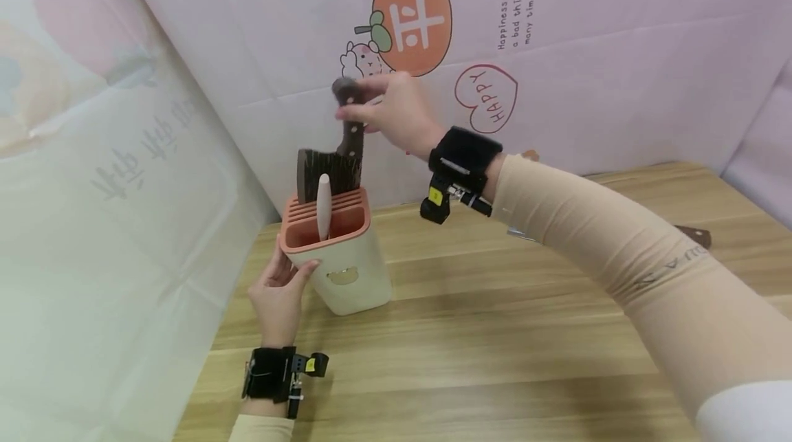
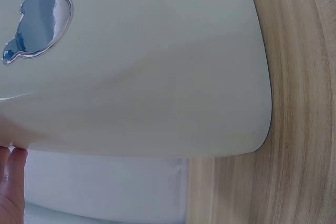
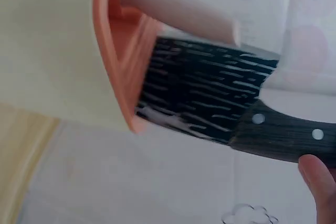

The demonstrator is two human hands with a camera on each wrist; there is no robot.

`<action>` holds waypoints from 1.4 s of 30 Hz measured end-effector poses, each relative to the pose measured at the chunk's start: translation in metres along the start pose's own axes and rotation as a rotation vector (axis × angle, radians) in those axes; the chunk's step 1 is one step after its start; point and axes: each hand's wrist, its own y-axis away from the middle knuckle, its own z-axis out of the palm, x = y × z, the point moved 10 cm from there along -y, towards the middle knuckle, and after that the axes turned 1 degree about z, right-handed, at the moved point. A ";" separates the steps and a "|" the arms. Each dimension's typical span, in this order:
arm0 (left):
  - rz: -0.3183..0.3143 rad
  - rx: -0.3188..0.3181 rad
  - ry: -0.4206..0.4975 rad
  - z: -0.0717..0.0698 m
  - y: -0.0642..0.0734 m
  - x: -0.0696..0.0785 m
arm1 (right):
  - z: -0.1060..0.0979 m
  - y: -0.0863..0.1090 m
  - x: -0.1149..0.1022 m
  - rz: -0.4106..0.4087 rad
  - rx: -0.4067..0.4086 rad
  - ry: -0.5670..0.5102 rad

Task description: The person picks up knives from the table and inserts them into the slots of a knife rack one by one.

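A cream knife block (image 1: 353,291) with an orange slotted top stands upright on the wooden table. My left hand (image 1: 278,297) grips its near left corner, thumb on the front and fingers along the side. In the left wrist view only a few fingertips show at the block's edge (image 2: 131,103). My right hand (image 1: 402,112) pinches the dark wooden handle of a cleaver (image 1: 328,170) from above. The cleaver's black, pale-streaked blade points down, its lower edge within the slots. A pale handle (image 1: 324,205) sticks up from the block's open front compartment.
Behind my right forearm lies another knife, its brown handle (image 1: 696,236) and a bit of blade (image 1: 522,234) showing. A printed cloth (image 1: 297,29) hangs as a backdrop behind the table (image 1: 470,346) and along its left side.
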 end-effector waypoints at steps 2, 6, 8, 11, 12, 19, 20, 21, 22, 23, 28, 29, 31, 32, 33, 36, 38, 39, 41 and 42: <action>-0.005 0.007 -0.004 -0.002 0.000 -0.001 | 0.020 0.003 0.008 0.006 -0.053 -0.011; -0.004 0.005 0.009 -0.003 -0.001 -0.002 | 0.052 0.011 0.031 0.056 -0.134 0.003; -0.001 -0.004 0.008 -0.002 -0.001 -0.003 | 0.059 0.013 0.040 0.082 -0.142 0.011; 0.000 -0.013 -0.001 -0.001 -0.003 -0.004 | 0.061 0.012 0.046 0.104 -0.127 0.009; -0.003 -0.011 -0.003 -0.002 -0.004 -0.004 | 0.061 0.011 0.047 0.105 -0.125 0.005; -0.012 0.011 -0.013 -0.005 -0.003 -0.003 | 0.073 0.010 0.046 0.094 -0.189 0.106; -0.013 0.012 -0.016 -0.006 -0.002 -0.003 | 0.075 0.011 0.047 0.092 -0.200 0.113; -0.014 0.013 -0.016 -0.005 -0.002 -0.003 | 0.076 0.012 0.047 0.089 -0.208 0.112; -0.016 0.012 -0.013 -0.005 -0.002 -0.003 | 0.077 0.012 0.049 0.092 -0.211 0.107; -0.016 0.011 -0.013 -0.004 -0.002 -0.003 | 0.078 0.013 0.050 0.097 -0.216 0.098; -0.010 -0.001 -0.002 -0.001 -0.003 -0.005 | 0.075 0.017 0.053 0.076 -0.230 0.077; -0.011 -0.001 -0.003 -0.001 -0.002 -0.005 | 0.075 0.019 0.054 0.072 -0.240 0.078; -0.012 -0.002 -0.003 -0.001 -0.001 -0.006 | 0.074 0.024 0.057 0.062 -0.264 0.074; -0.016 -0.003 0.001 -0.002 0.000 -0.007 | 0.072 0.027 0.060 0.065 -0.273 0.077; -0.020 -0.002 0.000 -0.002 0.001 -0.007 | 0.070 0.030 0.063 0.064 -0.277 0.079; -0.032 -0.003 0.007 -0.003 0.003 -0.008 | 0.055 0.039 0.075 0.036 -0.275 0.075; -0.037 0.000 0.016 -0.002 0.002 -0.008 | 0.037 0.044 0.088 0.024 -0.259 0.080; -0.034 0.003 0.014 -0.002 0.002 -0.008 | 0.026 0.048 0.095 0.020 -0.249 0.086; -0.029 0.007 0.017 -0.001 0.000 -0.007 | 0.000 0.056 0.115 0.017 -0.224 0.108; -0.023 0.010 0.016 -0.001 -0.001 -0.007 | -0.014 0.062 0.127 0.023 -0.210 0.129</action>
